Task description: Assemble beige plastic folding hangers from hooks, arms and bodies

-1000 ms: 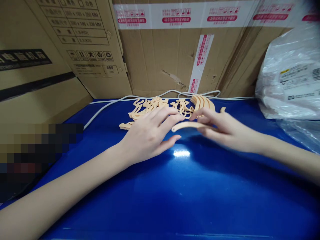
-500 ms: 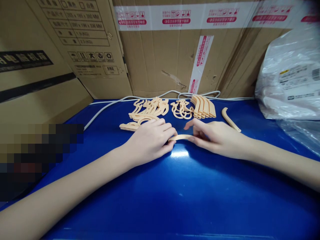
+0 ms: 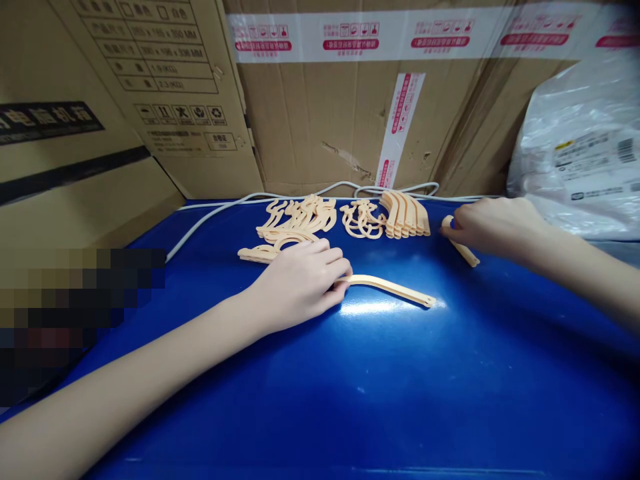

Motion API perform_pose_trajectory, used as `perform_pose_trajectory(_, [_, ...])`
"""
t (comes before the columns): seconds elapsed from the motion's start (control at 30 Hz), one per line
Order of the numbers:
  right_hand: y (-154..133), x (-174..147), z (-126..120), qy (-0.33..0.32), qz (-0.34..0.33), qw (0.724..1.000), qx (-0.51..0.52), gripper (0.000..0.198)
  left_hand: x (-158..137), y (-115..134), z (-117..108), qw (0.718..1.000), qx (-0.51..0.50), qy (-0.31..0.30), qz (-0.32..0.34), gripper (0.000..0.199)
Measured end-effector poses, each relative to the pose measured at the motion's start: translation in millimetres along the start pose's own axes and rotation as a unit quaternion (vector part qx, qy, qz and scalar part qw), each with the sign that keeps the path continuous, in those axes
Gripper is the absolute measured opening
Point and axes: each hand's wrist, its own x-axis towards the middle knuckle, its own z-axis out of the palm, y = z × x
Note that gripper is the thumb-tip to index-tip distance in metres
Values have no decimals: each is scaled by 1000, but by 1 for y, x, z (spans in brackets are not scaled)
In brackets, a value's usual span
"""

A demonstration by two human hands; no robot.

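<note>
My left hand pinches one end of a long beige curved piece, which looks like a plastic hanger arm. That piece extends to the right over the blue table, its far end showing a small hole. My right hand is at a second curved hanger arm on the right, fingers closed around its upper end; the fingertips are partly hidden. Beyond my left hand lie beige hanger-like parts in a pile. Beside them are several hook-shaped pieces and a neat stack of curved arms.
A blue glossy table spreads in front of me. Cardboard boxes stand along the back and left. A white cable runs along the rear edge. A clear plastic bag with a label sits at the back right.
My right hand has let go of the held hanger arm and moved right and back to the other one. My left hand stays where it was, still gripping its end.
</note>
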Motion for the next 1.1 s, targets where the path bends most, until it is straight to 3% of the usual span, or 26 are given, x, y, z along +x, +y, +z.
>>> perform_pose_trajectory(0.17, [8,8,2,-14,-7,1000,22,30,0,0,0,1000,-6,-3,3,24])
perform_pose_trajectory(0.27, [10,8,-7,28,19,999,17,35,-1,-1,-3,1000,-14,-7,-3,23])
perform_pose_trajectory(0.33, [6,0,-15,82,-3,996,43,31,-2,-2,-6,999,-29,-7,-11,20])
perform_pose_trajectory(0.4, [-4,-15,-22,158,-91,976,122,21,-3,-4,-10,998,-54,10,-32,20])
perform_pose_trajectory(0.5, [-26,-45,-27,199,-263,910,249,6,-2,-5,-17,989,-107,55,-90,22])
perform_pose_trajectory(0.6, [-48,-72,-25,241,-404,846,250,8,-1,-4,-23,969,-199,66,-129,35])
perform_pose_trajectory(0.67, [-58,-84,-22,281,-444,825,211,11,-1,-2,-25,961,-244,45,-121,40])
perform_pose_trajectory(0.77, [-66,-91,-16,293,-432,835,172,11,-1,1,-24,963,-254,2,-95,26])
perform_pose_trajectory(0.93, [-66,-88,-12,211,-383,870,227,5,-2,3,-19,965,-249,-50,-63,17])
perform_pose_trajectory(1.1, [-65,-86,-12,154,-377,875,263,7,-2,6,-14,976,-207,-45,-49,9])
